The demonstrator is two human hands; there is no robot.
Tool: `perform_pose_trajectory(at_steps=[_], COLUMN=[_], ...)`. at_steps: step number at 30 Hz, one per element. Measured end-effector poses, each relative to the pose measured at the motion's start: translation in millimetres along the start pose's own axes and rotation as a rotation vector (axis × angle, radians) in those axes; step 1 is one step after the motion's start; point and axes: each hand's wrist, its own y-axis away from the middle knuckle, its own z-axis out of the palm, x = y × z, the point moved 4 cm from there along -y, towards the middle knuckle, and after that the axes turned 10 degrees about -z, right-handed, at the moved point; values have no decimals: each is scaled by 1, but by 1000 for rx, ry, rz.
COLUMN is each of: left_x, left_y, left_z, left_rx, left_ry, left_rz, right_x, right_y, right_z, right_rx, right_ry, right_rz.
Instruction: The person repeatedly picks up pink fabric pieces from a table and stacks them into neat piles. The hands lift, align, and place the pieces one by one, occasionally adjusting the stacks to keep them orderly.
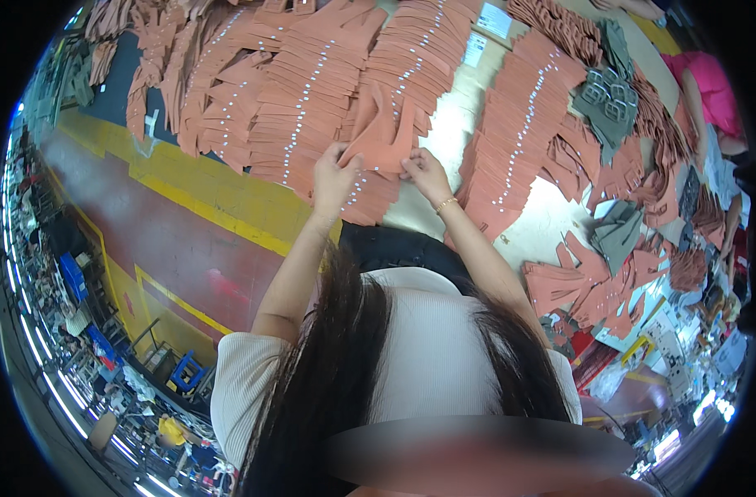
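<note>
A coral-coloured cut fabric piece (384,155) with a deep curved notch is stretched flat between my two hands, over a fanned row of matching pieces. My left hand (336,180) pinches its left corner, thumb on top. At its right corner my right hand (428,176) grips the edge between thumb and fingers; a thin bracelet circles that wrist. Beneath and beyond lies the overlapping row of coral pieces (419,51), each with a small white sticker. Another stickered row (307,83) fans out just left of it.
To the right, a further coral row (523,124) lies on the pale table (411,207). Dark green pieces (607,99) and loose coral pieces (589,277) sit farther right, near a person in pink (709,91). A red floor (187,240) with yellow bands borders the table at left.
</note>
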Motion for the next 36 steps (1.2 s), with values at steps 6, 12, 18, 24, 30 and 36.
perform_pose_trajectory(at_steps=[6,12,18,24,30,36], left_x=[125,183,150,93,98,121], left_y=[1,-88,-243,-328,-311,-287], left_z=[0,3,4,-23,-26,-22], left_rx=[28,-245,-178,191,150,412], left_ry=[-537,108,429,-291,-150,-957], left_rz=[471,305,82,73,-105,185], right_x=[11,11,-7,-21,-18,-19], right_y=[20,30,29,22,14,12], right_z=[-21,-37,-45,-54,-57,-54], right_rx=[8,-5,26,42,46,23], right_ry=[-26,99,159,262,259,246], right_rz=[-64,-39,-41,-86,-76,-65])
